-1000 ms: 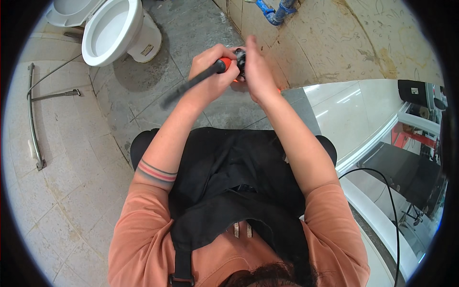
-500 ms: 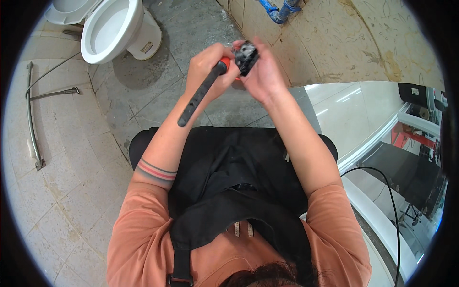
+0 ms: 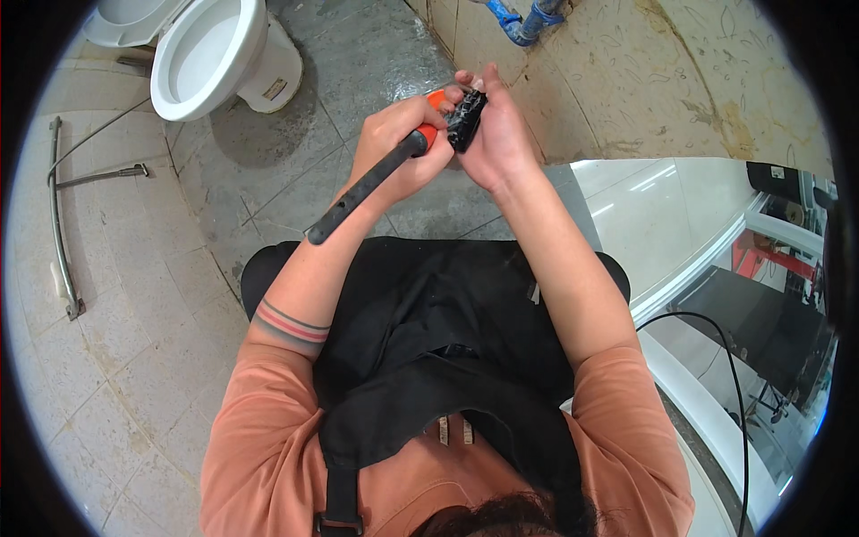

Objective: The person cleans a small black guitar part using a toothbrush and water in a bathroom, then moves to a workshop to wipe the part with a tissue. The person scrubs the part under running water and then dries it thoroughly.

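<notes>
A small black part is held up in front of the chest, far from the body, cupped in the right hand; both forearms are raised and angled inward; a grey tiled floor lies below, with a white toilet at far left and a white countertop at right; the left hand is closed around a black-and-orange tool handle, its tip touching the part.
</notes>
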Action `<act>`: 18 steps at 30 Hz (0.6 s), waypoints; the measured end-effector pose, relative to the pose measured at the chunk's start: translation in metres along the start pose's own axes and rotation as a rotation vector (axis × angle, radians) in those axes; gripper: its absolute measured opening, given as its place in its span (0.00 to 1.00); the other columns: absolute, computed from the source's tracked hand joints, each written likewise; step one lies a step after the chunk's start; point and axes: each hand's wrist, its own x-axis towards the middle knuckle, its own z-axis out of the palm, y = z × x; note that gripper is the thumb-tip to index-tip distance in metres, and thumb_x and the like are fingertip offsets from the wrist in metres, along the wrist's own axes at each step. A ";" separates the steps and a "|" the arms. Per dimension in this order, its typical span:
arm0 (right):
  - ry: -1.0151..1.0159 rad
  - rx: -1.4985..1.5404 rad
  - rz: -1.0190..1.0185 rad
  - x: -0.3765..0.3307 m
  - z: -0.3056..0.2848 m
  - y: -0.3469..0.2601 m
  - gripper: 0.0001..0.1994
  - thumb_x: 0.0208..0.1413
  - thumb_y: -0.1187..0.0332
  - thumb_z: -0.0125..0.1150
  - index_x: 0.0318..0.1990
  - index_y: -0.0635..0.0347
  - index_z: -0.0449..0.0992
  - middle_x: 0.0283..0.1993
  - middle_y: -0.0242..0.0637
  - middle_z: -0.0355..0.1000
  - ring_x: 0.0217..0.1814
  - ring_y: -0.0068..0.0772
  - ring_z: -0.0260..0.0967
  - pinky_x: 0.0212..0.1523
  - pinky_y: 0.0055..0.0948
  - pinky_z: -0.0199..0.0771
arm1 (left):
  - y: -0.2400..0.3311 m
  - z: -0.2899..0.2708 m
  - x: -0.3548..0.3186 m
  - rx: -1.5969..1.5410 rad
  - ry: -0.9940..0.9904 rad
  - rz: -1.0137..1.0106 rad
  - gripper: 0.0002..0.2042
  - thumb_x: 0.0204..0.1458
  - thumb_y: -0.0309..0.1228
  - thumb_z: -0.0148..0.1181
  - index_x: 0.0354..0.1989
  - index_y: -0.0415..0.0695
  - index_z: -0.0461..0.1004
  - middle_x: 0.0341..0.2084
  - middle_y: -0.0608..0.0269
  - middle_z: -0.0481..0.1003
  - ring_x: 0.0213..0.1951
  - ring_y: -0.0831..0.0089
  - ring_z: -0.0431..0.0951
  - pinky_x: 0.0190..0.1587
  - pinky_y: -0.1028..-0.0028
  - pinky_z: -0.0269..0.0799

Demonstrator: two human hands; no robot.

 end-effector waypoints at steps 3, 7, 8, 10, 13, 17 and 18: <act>-0.011 0.061 0.017 0.006 -0.001 -0.002 0.24 0.83 0.44 0.38 0.52 0.56 0.71 0.37 0.31 0.68 0.38 0.29 0.67 0.45 0.31 0.73 | 0.001 0.000 0.002 0.005 0.021 0.026 0.06 0.50 0.19 0.68 0.34 0.40 0.77 0.28 0.56 0.80 0.31 0.60 0.82 0.38 0.65 0.78; -0.013 -0.132 -0.005 -0.004 0.007 0.004 0.23 0.83 0.46 0.39 0.51 0.55 0.72 0.38 0.29 0.69 0.38 0.27 0.66 0.41 0.31 0.71 | 0.006 -0.002 0.007 -0.026 0.099 -0.003 0.06 0.50 0.19 0.68 0.35 0.41 0.77 0.29 0.56 0.80 0.32 0.60 0.83 0.39 0.65 0.78; 0.013 -0.125 0.016 -0.009 0.015 0.008 0.23 0.83 0.45 0.39 0.50 0.55 0.72 0.38 0.28 0.69 0.38 0.26 0.66 0.40 0.31 0.70 | 0.007 0.002 0.010 -0.002 0.119 0.000 0.06 0.50 0.19 0.68 0.35 0.41 0.78 0.29 0.56 0.80 0.31 0.59 0.83 0.38 0.65 0.78; -0.002 -0.110 -0.011 -0.007 0.015 0.006 0.23 0.83 0.45 0.40 0.49 0.54 0.73 0.39 0.28 0.70 0.39 0.25 0.66 0.39 0.31 0.69 | 0.007 0.005 0.007 0.013 0.092 0.025 0.07 0.50 0.20 0.68 0.36 0.41 0.78 0.29 0.55 0.80 0.31 0.59 0.83 0.38 0.65 0.78; -0.100 -0.127 -0.104 0.012 -0.010 0.003 0.23 0.82 0.45 0.42 0.47 0.53 0.74 0.40 0.28 0.71 0.41 0.24 0.67 0.41 0.30 0.68 | 0.013 0.003 -0.003 0.056 -0.088 0.046 0.07 0.51 0.20 0.68 0.38 0.41 0.78 0.30 0.55 0.81 0.32 0.59 0.83 0.38 0.65 0.78; -0.091 -0.145 -0.054 -0.001 0.006 0.019 0.22 0.82 0.45 0.44 0.46 0.53 0.74 0.41 0.29 0.71 0.43 0.25 0.67 0.47 0.29 0.68 | 0.005 0.002 0.009 -0.017 0.182 0.018 0.07 0.48 0.20 0.69 0.35 0.40 0.78 0.30 0.55 0.80 0.31 0.61 0.83 0.37 0.66 0.78; -0.106 -0.127 -0.063 0.003 0.004 0.018 0.22 0.82 0.45 0.44 0.46 0.52 0.74 0.41 0.29 0.71 0.43 0.25 0.66 0.47 0.29 0.69 | 0.004 0.001 0.009 -0.010 0.180 0.063 0.07 0.49 0.20 0.69 0.35 0.40 0.77 0.29 0.55 0.79 0.31 0.60 0.82 0.36 0.67 0.77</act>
